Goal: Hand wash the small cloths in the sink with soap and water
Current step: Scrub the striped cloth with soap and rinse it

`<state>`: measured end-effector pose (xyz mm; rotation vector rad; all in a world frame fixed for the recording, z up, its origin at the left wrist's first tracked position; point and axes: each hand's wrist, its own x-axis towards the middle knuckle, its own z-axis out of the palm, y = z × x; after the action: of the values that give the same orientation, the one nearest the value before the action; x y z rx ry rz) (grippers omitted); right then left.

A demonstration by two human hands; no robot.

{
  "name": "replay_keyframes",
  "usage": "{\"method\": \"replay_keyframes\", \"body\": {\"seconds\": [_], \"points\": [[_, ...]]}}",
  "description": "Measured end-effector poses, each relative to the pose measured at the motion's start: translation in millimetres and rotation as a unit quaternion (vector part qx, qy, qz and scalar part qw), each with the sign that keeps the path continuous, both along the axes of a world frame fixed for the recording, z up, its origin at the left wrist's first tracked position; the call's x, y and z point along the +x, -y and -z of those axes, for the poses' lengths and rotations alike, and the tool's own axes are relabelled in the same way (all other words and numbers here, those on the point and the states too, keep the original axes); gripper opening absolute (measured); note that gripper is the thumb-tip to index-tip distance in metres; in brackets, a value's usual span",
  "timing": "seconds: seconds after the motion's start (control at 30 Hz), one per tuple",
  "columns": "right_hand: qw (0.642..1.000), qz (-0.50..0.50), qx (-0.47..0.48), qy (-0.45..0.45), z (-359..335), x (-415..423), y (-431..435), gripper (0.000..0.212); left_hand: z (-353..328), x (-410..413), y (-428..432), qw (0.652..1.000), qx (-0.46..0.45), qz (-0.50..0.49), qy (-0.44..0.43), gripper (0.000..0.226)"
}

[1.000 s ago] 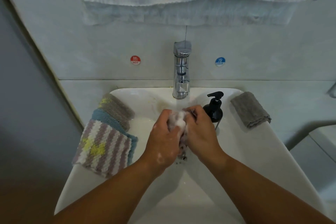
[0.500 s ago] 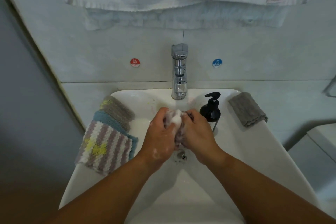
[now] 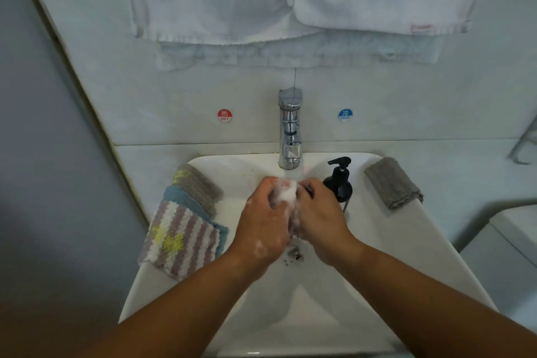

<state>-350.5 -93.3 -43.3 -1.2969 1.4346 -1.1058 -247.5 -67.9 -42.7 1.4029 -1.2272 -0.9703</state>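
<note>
Both hands at center frame, over the sink (image 3: 406,256) drain: left hand (image 3: 261,227) and right hand (image 3: 321,222) curl their fingers round a sudsy cloth (image 3: 286,193) bunched between them, just below the tap (image 3: 290,131). Striped cloths (image 3: 183,237) sit stacked at left, grey cloth (image 3: 392,183) at right, soap bottle (image 3: 338,183) beside the right hand.

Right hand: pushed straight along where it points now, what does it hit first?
The right hand points up and left in the picture. First in line is the soapy cloth it grips, with the left hand right behind it. Depth is hard to judge from one view.
</note>
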Motion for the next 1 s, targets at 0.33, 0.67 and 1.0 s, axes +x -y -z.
{"method": "replay_keyframes", "body": {"seconds": [0.33,0.67,1.0], "points": [[0.991,0.003,-0.102,-0.083,-1.9,-6.7,-2.5,0.013,7.7,-11.0,-5.7,0.999,0.03,-0.024,-0.025,0.02],[0.984,-0.027,-0.146,-0.101,2.1,0.1,-27.1,0.007,8.9,-3.0,-9.2,0.999,0.02,-0.048,-0.003,0.016],[0.981,-0.062,-0.102,-0.151,10.2,3.6,-34.1,0.009,2.2,3.8,-4.7,0.996,0.006,-0.078,0.038,0.015]]}}
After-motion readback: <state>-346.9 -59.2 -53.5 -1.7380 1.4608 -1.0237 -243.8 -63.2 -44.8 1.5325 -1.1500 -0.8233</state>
